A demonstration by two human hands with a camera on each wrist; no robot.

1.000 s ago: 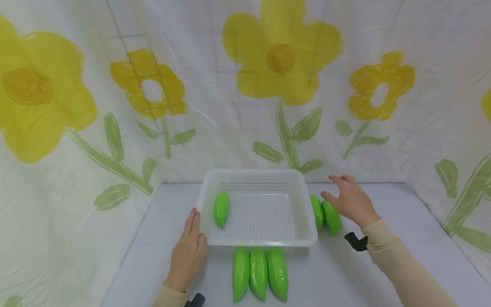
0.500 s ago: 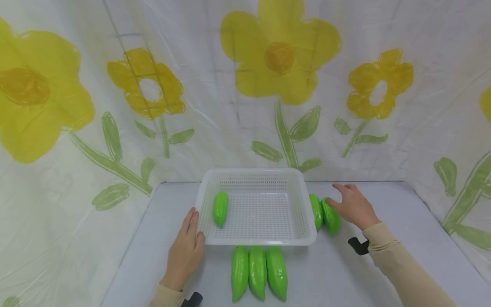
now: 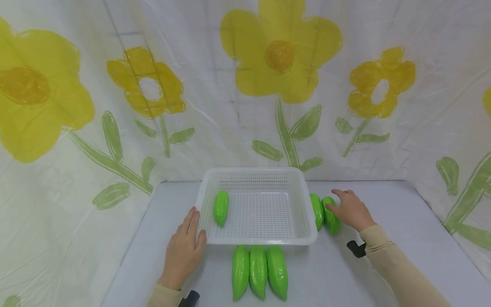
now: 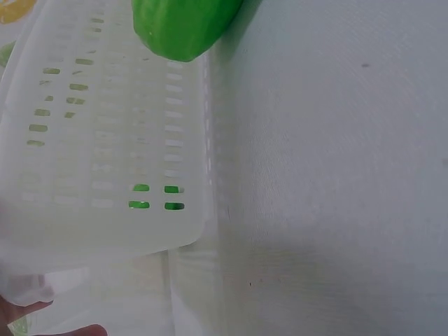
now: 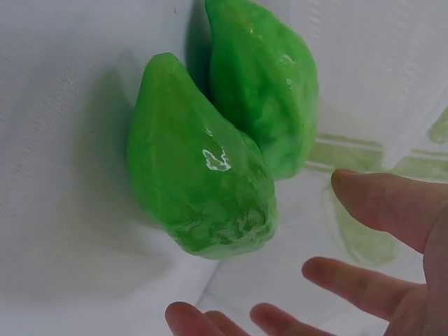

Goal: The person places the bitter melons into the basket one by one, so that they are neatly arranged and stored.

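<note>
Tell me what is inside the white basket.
One green vegetable lies inside the white basket, near its left wall. The rest of the perforated floor shows bare. The left hand rests against the basket's left front corner, hiding nothing inside.

The white table (image 3: 383, 200) carries a basket (image 3: 261, 241) and 5 green vegetables (image 3: 258, 270).

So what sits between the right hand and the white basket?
In the head view, two green gourds lie side by side there: the inner gourd beside the basket wall, the outer gourd under the right hand.
</note>
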